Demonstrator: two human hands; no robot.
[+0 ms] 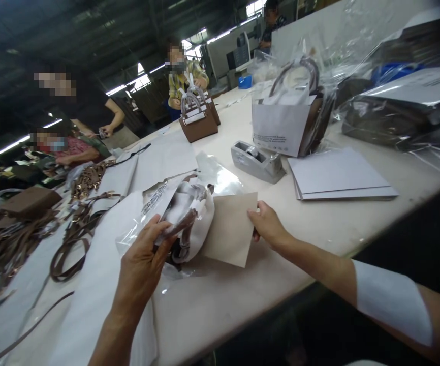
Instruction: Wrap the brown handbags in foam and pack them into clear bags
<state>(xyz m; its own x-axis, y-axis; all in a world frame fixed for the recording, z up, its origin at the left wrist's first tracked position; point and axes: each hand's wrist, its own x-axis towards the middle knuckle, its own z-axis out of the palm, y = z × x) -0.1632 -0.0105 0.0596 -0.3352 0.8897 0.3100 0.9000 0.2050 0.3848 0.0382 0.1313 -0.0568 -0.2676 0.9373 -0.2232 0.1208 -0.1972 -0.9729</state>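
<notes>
In the middle of the table lies a handbag [199,226], partly inside a clear plastic bag [130,235], its handles wrapped in film. My left hand [144,254] is closed on one wrapped handle [184,223], thumb and fingers around it. My right hand [268,222] pinches the right edge of a beige card sheet [231,229]. The card's left side lies against the handbag, and its far edge is hidden there. Printed white paper [159,198] shows at the bag's far side.
A grey tape dispenser [258,161] and stacked white cards [342,175] sit beyond my right hand. Farther back are a plastic-wrapped bag [292,112] and brown handbags [200,122]. Brown straps [67,254] and white sheets [101,274] cover the left. Several people stand or sit across the table.
</notes>
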